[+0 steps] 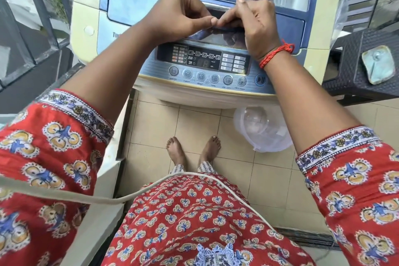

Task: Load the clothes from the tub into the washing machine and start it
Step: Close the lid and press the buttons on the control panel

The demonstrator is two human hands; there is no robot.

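A top-loading LG washing machine (90, 15) stands in front of me, its blue see-through lid (133, 4) lying flat. Dark shapes show dimly through the lid. My left hand (179, 13) and my right hand (257, 26) meet at the middle of the lid's front edge (226, 29), fingers pinched on its dark handle strip. The control panel (203, 60) lies just below my hands, with a row of round buttons and a blue start/pause button (260, 80) at its right end. A translucent white tub (261, 129) sits on the floor at the machine's right foot; it looks empty.
A black woven stool (349, 67) stands close on the right with a pale green square object (377, 65) on it. A dark metal railing (32, 34) runs along the left. A white cord (151, 188) hangs across my body. My bare feet stand on beige tiles (194, 127).
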